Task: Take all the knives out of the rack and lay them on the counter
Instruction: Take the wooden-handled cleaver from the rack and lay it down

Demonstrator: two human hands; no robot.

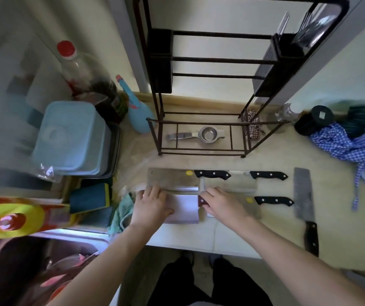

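Note:
Several cleavers lie flat on the beige counter (272,157) in front of the black wire rack (201,120). A wide cleaver (170,178) with a black handle lies nearest the rack. Two more black-handled knives (268,175) (274,200) lie to its right, and another cleaver (303,193) lies lengthwise at the right. My left hand (151,205) rests flat on the blade of a shiny cleaver (185,209). My right hand (223,205) is closed on that cleaver's reddish-brown handle. The rack's black knife holders look empty of knives.
A metal squeezer (199,135) lies on the rack's bottom shelf. Blue tubs (71,138), bottles and sponges crowd the left; a sink (44,261) sits below them. A blue checked cloth (353,144) and a dark jar (314,122) are at the right. Utensils stand in the rack's top-right holder (292,44).

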